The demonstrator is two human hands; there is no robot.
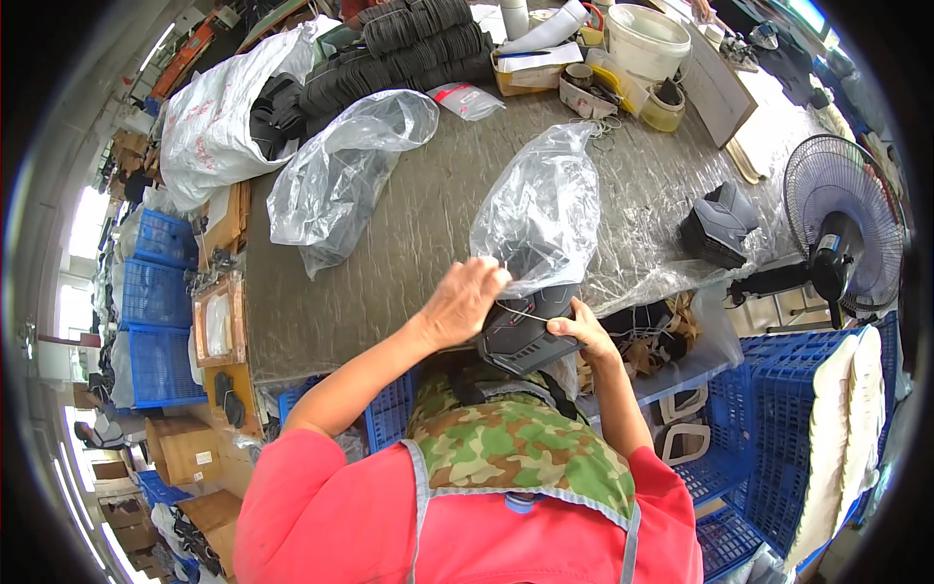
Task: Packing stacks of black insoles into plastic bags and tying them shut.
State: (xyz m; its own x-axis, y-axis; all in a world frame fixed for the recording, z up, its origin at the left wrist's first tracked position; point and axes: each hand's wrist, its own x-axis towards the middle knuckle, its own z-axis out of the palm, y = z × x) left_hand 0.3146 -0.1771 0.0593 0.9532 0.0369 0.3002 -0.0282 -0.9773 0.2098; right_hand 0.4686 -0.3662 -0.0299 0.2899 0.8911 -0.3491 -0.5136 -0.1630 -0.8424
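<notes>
A stack of black moulded parts [516, 343] is at the table's near edge, its far end inside a clear plastic bag [540, 200]. My right hand [587, 333] grips the stack's right side, thumb on top. A thin pale band [522, 313] runs across the stack between my two hands. At the bag's mouth, my left hand [467, 300] is closed with its fingertips pinching the band; whether it also catches the bag's edge is hard to make out. Another similar black stack [720, 226] sits at the table's right.
An open clear bag [352, 175] lies on the table [409, 219] to the left. Farther back are a white woven sack [219, 122], rows of black parts [399, 63] and a white bucket [647, 44]. A fan [842, 229] stands at right, above blue crates [788, 428].
</notes>
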